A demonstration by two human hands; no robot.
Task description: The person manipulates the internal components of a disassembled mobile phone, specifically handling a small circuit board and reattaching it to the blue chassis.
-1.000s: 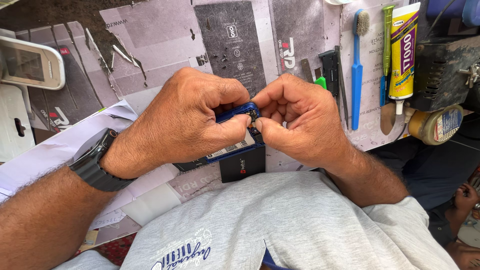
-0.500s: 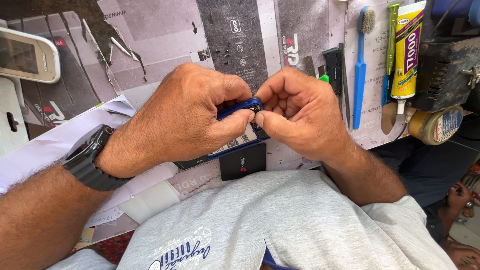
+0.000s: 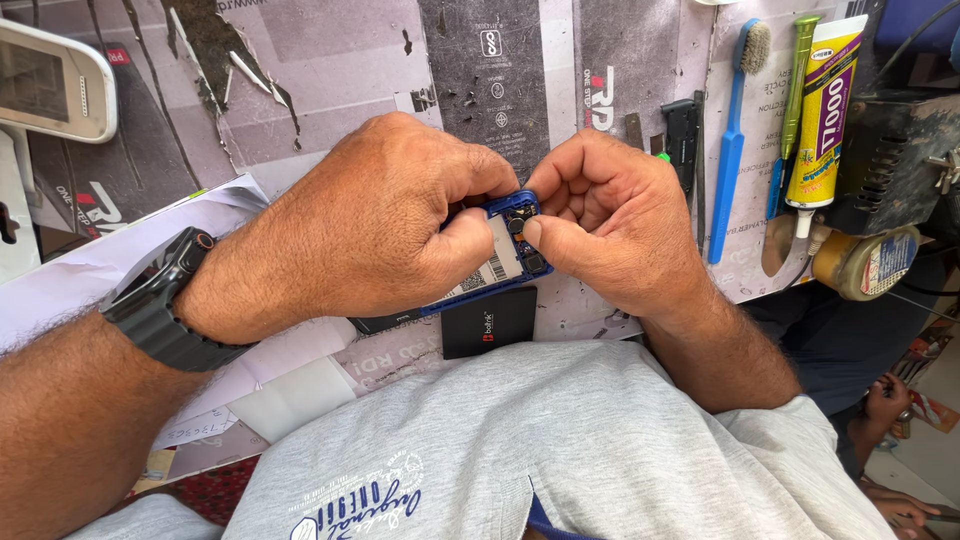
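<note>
While pinching the blue phone frame (image 3: 500,262) mid-frame, left hand (image 3: 370,225) clenched around it, keep steady. Press lightly with right hand (image 3: 610,215) thumb on camera corner.

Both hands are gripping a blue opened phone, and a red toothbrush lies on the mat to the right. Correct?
Not quite: the toothbrush is blue, not red, as the head view shows. Both hands, left and right, do grip the blue opened phone.

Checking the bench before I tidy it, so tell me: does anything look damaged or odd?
Yes. The grey mat covering the bench is torn near its upper left, with ragged peeled patches. The blue phone held by the left hand and right hand has its back off.
</note>
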